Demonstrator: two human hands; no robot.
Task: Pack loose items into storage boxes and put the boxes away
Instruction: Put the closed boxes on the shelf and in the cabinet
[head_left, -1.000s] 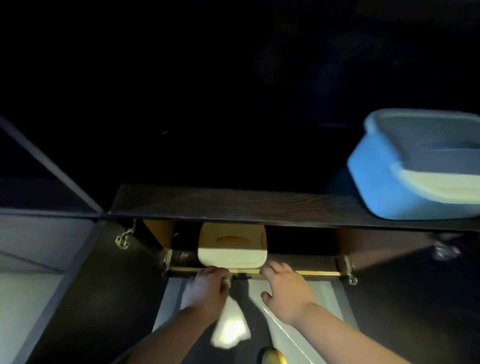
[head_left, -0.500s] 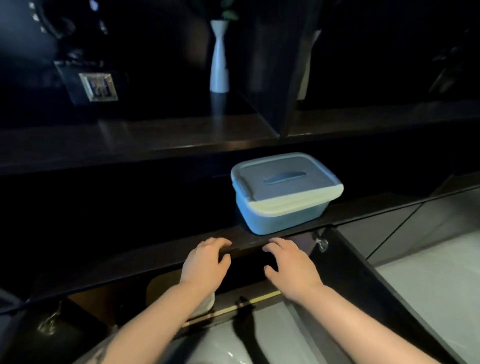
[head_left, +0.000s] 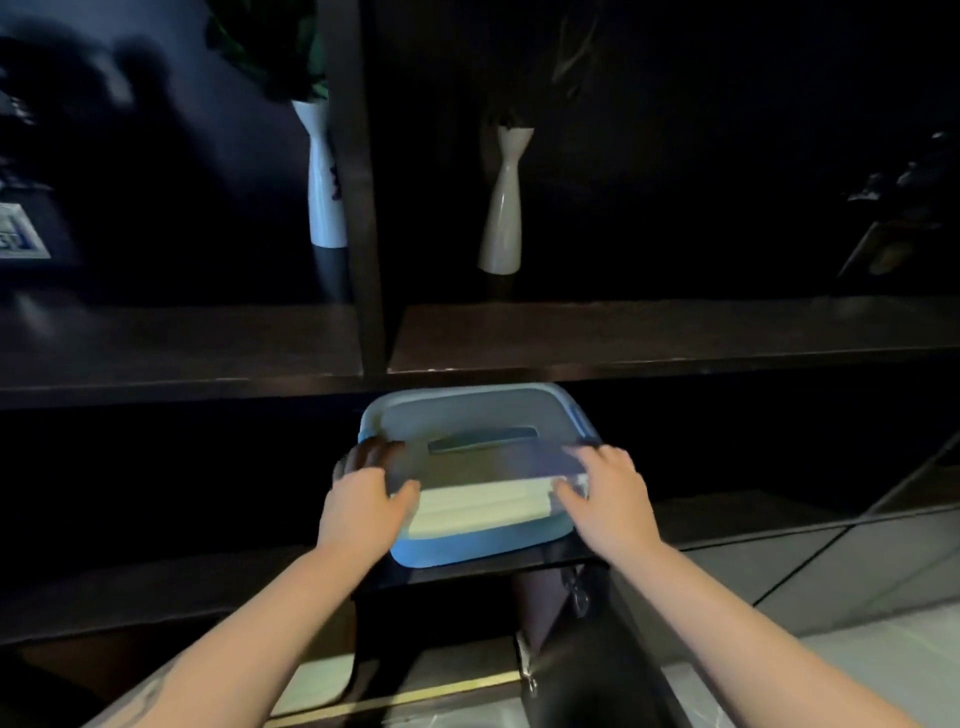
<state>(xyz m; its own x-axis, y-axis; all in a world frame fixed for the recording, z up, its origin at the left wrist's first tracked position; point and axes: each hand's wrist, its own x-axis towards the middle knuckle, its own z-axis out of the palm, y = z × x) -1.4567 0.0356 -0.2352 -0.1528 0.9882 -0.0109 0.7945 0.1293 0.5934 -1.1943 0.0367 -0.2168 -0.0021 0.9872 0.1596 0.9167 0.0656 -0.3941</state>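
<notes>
A blue storage box (head_left: 478, 545) with a pale lid (head_left: 467, 415) sits on a dark wooden shelf (head_left: 701, 514), its front edge near the shelf's lip. My left hand (head_left: 366, 493) grips the box's left front corner, thumb on the front of the lid and fingers over the top. My right hand (head_left: 605, 491) grips the right front corner the same way. A recessed handle (head_left: 483, 439) shows in the middle of the lid.
Above the box runs another dark shelf (head_left: 623, 332) with a vertical divider (head_left: 358, 182), two white vases (head_left: 324, 176) (head_left: 506, 202) and a framed picture (head_left: 21, 231) at far left. Below is an open cabinet compartment (head_left: 441, 639) with a hinged door.
My view rose from the lower compartment to the shelf. Both hands lifted from the cabinet's edge and took hold of the blue box's front corners.
</notes>
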